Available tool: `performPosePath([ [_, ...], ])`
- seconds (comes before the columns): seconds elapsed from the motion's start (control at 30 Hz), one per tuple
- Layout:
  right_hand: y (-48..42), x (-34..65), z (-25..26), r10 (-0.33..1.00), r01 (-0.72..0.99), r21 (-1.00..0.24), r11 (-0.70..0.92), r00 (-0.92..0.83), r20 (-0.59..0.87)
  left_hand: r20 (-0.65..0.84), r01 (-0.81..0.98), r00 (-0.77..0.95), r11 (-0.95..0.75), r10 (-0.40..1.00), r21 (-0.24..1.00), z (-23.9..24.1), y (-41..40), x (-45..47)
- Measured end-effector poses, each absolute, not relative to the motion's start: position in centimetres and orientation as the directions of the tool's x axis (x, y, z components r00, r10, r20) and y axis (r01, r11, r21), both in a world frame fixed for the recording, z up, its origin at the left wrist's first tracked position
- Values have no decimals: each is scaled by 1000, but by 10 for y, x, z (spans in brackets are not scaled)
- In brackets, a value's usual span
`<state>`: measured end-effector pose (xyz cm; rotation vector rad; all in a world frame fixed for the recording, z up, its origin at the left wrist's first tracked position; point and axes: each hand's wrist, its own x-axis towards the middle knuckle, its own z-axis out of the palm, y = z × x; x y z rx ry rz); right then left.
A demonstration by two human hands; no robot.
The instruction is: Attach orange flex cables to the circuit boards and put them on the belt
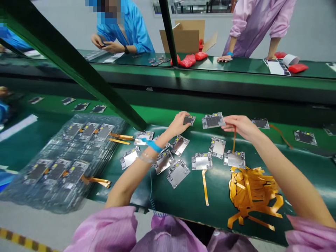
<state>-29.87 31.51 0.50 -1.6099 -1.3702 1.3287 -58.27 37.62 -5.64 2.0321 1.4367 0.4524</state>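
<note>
My left hand [181, 121] reaches out over the green belt, its fingers closed on the edge of a small circuit board [190, 120]. Between the thumb and fingers of my right hand [239, 126] is another circuit board [212, 120], lifted and roughly level. An orange ribbon cable [234, 141] hangs below my right hand down to a board with a silver shield [235, 159]; where its upper end is attached, I cannot tell. Several shielded boards [178, 173] lie between my arms. One board [201, 161] has a ribbon cable [205, 187] stretching toward me.
A pile of orange ribbon cables [252, 192] lies beneath my right forearm. Stacked clear plastic trays [55, 140] with boards stand at left. A green post [86, 75] slants across the view. More boards [305, 137] lie along the belt. Two people work at the far bench [204, 66].
</note>
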Motion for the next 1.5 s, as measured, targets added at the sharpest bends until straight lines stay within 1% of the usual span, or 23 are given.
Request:
performPosePath([
  [0.1,342,-276,-8,969,433,-867,-247,90,-232,-122,773,426,-290,896,565,-70,411,-579],
  [0.2,338,-242,-29,965,529,-811,-251,200,-167,-189,808,466,-328,865,490,-82,429,-573],
  [0.33,295,-207,-51,975,596,-774,-214,181,-130,-212,839,472,-363,855,404,-91,443,-566],
  [0.43,253,-201,-61,984,638,-750,-177,142,-111,-208,846,482,-390,851,365,-94,452,-560],
  [0.5,226,-206,-64,990,669,-729,-142,94,-106,-198,836,505,-418,840,356,-94,456,-557],
  [0.63,184,-229,-64,989,720,-693,-37,-74,-130,-214,810,555,-463,804,361,-93,461,-553],
  [0.73,162,-242,-58,970,732,-681,29,-186,-159,-218,811,558,-471,800,347,-89,467,-547],
  [0.8,150,-245,-53,942,741,-663,104,-288,-175,-195,807,562,-481,804,343,-84,470,-542],
  [0.87,138,-245,-49,901,751,-626,211,-398,-174,-152,796,569,-495,808,348,-77,468,-539],
  [0.93,126,-242,-50,844,739,-590,323,-507,-173,-46,774,560,-503,827,384,-69,458,-538],
  [1.0,114,-241,-56,775,719,-566,404,-597,-206,134,727,496,-495,858,476,-58,438,-539],
  [1.07,104,-242,-67,751,733,-516,444,-618,-232,293,655,381,-479,877,584,-45,409,-541],
  [1.1,99,-243,-72,755,750,-483,452,-610,-240,324,625,337,-467,884,625,-39,392,-542],
  [1.13,96,-244,-76,764,763,-454,460,-601,-237,321,605,319,-452,892,655,-34,375,-544],
  [1.2,92,-248,-81,773,772,-430,468,-593,-224,255,582,329,-408,909,704,-26,342,-547],
  [1.33,96,-254,-73,774,740,-491,459,-605,-188,54,556,394,-285,917,780,-24,290,-555],
  [1.4,106,-255,-70,786,723,-507,469,-603,-134,-21,553,405,-227,914,802,-28,273,-559],
  [1.43,112,-255,-70,799,725,-493,481,-594,-92,-50,553,407,-203,912,808,-31,266,-561],
  [1.5,127,-253,-75,836,758,-424,495,-549,-6,-106,552,401,-148,910,820,-36,254,-564],
])
